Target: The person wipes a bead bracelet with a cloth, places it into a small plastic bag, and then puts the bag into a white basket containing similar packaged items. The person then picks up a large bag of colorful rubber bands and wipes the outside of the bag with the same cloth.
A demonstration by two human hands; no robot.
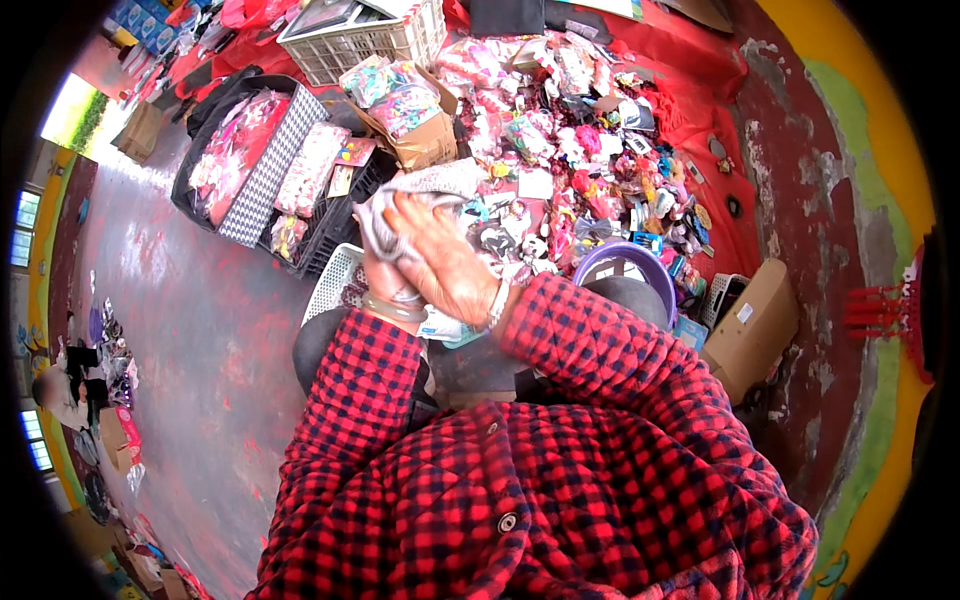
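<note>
A soft greyish piece of cloth or knitwear (372,222), its exact kind unclear, is bunched between my hands, with a paler end stretching up to the right. My right hand (445,258) lies across it, fingers stretched flat over the fabric. Beneath, my left hand (385,285) shows mostly its wrist and heel; its fingers are hidden by the cloth and my right hand. A white plastic basket (332,285) stands just below my hands, partly covered by them, with a light blue packet (442,327) beside it.
Small bagged goods and hair accessories (590,170) are heaped on red cloth ahead. A cardboard box (425,145) of packets, a white crate (365,45) and a houndstooth box (270,165) stand to the left. At right are a purple basin (640,255) and a cardboard box (755,325).
</note>
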